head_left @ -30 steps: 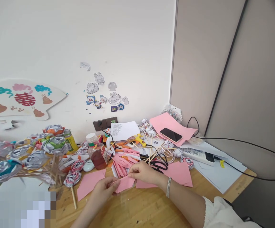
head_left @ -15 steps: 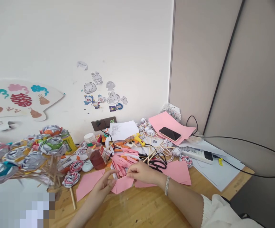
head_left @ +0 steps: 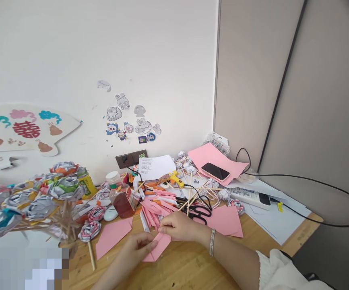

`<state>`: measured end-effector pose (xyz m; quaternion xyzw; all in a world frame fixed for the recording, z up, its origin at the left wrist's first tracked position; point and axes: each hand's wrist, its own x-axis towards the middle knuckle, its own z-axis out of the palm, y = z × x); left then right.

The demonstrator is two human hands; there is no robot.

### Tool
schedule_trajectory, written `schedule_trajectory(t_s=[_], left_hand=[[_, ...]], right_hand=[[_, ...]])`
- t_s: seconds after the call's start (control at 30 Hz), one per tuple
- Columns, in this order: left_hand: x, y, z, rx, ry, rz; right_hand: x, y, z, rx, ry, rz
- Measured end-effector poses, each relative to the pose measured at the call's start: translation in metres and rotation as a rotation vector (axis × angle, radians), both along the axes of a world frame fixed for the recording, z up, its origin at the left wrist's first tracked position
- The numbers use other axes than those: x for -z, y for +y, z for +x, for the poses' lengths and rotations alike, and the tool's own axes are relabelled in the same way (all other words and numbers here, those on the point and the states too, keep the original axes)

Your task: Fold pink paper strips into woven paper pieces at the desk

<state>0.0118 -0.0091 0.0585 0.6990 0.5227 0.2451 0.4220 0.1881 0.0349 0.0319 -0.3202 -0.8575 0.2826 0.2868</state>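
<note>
A folded piece of pink paper (head_left: pixel 161 247) is held over the wooden table, low in the middle of the head view. My left hand (head_left: pixel 139 249) pinches its left side between thumb and fingers. My right hand (head_left: pixel 176 226) is closed on its upper edge, a silver bracelet at the wrist. Just behind the hands lies a heap of pink paper strips (head_left: pixel 157 207). Another flat pink sheet (head_left: pixel 114 237) rests to the left, and more pink paper (head_left: pixel 224 220) lies right of my right hand, next to black-handled scissors (head_left: pixel 200 213).
Paper roses on sticks (head_left: pixel 53 187) crowd the left side. A bottle of brown liquid (head_left: pixel 122 197) stands behind my left hand. Farther back are a yellow glue gun (head_left: pixel 176 177) and a phone (head_left: pixel 215 171) on pink paper. A power strip (head_left: pixel 249 197) sits at right, with a black cable.
The pink paper has turned to a steeper slant and come slightly nearer. My left hand has shifted right and down, its fingers closing on the paper. My right hand still grips it.
</note>
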Motion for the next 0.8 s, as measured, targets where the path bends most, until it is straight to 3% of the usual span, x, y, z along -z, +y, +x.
schedule_trajectory(t_s=[0.13,0.23,0.37,0.43,0.6,0.8], left_hand=[[0.006,0.004,-0.003,-0.142,0.010,0.069],[0.007,0.007,-0.006,-0.248,-0.110,0.024],[0.009,0.009,-0.004,-0.334,-0.319,-0.076],[0.011,0.009,-0.001,-0.383,-0.377,-0.127],[0.019,0.009,0.005,-0.285,-0.466,-0.255],[0.010,0.009,-0.003,-0.317,-0.470,-0.179]], right_hand=[[0.000,0.004,0.001,0.093,0.182,-0.120],[0.000,0.006,0.003,0.098,0.318,-0.259],[0.006,0.001,-0.002,-0.031,0.229,-0.365],[0.012,-0.003,-0.008,-0.029,0.189,-0.357],[0.025,-0.006,-0.019,0.083,0.173,-0.305],[0.009,-0.004,-0.003,0.027,0.088,-0.381]])
